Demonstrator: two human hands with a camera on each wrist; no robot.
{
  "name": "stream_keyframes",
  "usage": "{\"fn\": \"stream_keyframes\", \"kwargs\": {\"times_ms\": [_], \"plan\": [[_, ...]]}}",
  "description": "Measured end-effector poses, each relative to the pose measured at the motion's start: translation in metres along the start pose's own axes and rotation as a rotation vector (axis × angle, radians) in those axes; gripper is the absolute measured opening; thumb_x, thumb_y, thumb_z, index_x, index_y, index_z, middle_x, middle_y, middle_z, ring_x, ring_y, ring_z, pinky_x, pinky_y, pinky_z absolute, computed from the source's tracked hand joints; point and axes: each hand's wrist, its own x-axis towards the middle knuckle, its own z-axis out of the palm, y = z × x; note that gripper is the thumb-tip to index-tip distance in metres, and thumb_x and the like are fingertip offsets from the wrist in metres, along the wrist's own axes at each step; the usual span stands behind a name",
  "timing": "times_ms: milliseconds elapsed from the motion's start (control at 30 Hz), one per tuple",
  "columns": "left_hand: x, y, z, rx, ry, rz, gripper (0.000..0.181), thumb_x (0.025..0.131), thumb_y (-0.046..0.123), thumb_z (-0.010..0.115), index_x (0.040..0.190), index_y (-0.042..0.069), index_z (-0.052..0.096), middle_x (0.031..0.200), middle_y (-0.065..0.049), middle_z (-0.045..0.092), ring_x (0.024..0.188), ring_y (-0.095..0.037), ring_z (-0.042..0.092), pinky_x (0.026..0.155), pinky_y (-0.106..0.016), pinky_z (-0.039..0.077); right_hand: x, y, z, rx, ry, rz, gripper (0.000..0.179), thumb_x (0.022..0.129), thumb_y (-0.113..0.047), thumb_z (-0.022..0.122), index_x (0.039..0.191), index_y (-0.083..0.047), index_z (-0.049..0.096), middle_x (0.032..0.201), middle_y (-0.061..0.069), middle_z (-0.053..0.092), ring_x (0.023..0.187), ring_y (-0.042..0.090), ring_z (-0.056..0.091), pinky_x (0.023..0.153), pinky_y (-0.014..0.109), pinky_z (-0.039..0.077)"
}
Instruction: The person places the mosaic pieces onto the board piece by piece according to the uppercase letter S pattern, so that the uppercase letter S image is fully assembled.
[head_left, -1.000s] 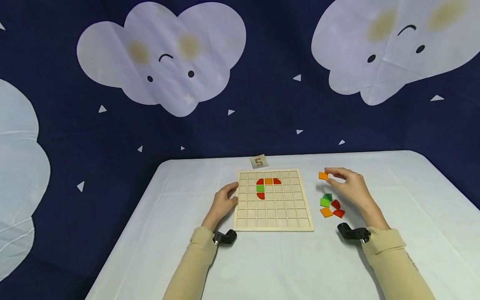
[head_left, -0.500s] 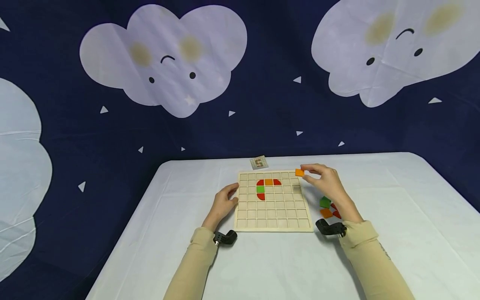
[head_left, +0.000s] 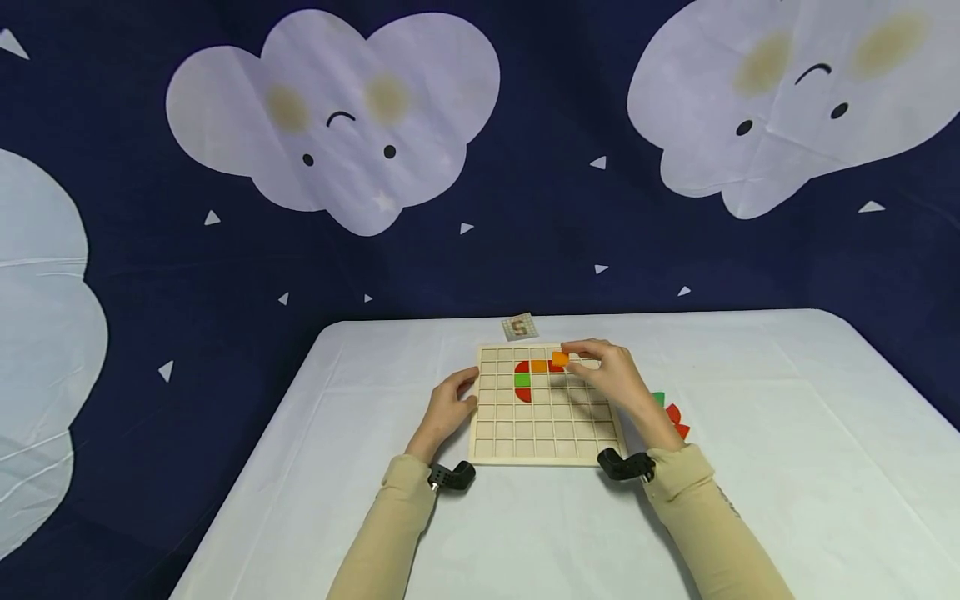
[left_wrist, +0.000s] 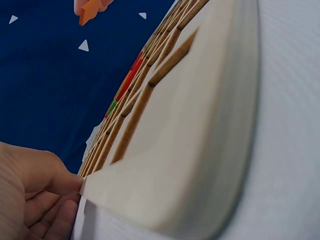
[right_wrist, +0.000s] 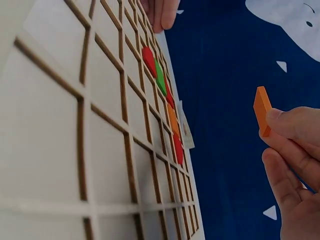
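Observation:
My right hand [head_left: 615, 375] pinches an orange square tile [head_left: 560, 358] between thumb and fingertips. The tile is raised above the upper part of the wooden grid board [head_left: 555, 450]; in the right wrist view the orange tile [right_wrist: 262, 112] stands apart from the grid. My left hand [head_left: 446, 408] touches the board's left edge with loosely bent fingers. Set in the grid are a red tile [head_left: 522, 367], an orange tile [head_left: 538, 367], a green tile [head_left: 522, 380] and a lower red tile [head_left: 523, 395]. Another red piece [head_left: 553, 367] is partly hidden by the held tile.
A small card [head_left: 520, 327] with a pattern lies behind the board. Beside my right forearm are loose red pieces [head_left: 672, 413] and a green piece [head_left: 659, 398], partly covered by the arm. A dark cloud-print cloth [head_left: 540, 250] hangs behind the white table [head_left: 780, 400].
My right hand has carried the orange tile leftward from right of the board to above its upper cells. My left hand stays at the left edge.

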Motion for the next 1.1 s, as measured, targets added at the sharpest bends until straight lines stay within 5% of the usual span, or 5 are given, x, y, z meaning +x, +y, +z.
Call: {"fn": "stream_keyframes", "kwargs": {"times_ms": [667,1100], "plan": [[0.001,0.000,-0.001,0.004,-0.001,-0.003,0.050,0.082,-0.010,0.054,0.132,-0.007,0.049,0.131,-0.021,0.051,0.119,-0.031,0.050,0.101,-0.033,0.043,-0.006,-0.001,0.025,0.038,-0.086,0.041,0.030,0.084,-0.005,0.068,0.114,-0.003,0.068,0.114,0.010,0.065,0.111,0.033,0.055,0.092,0.049,0.048],[0.000,0.000,-0.001,-0.010,-0.007,0.005,0.049,0.083,-0.011,0.054,0.131,-0.009,0.049,0.131,-0.023,0.050,0.119,-0.032,0.050,0.101,-0.033,0.043,-0.013,0.008,0.039,0.037,-0.129,0.020,0.028,0.083,-0.003,0.070,0.111,-0.001,0.068,0.108,0.014,0.066,0.096,0.031,0.064,0.083,0.041,0.055]]}}
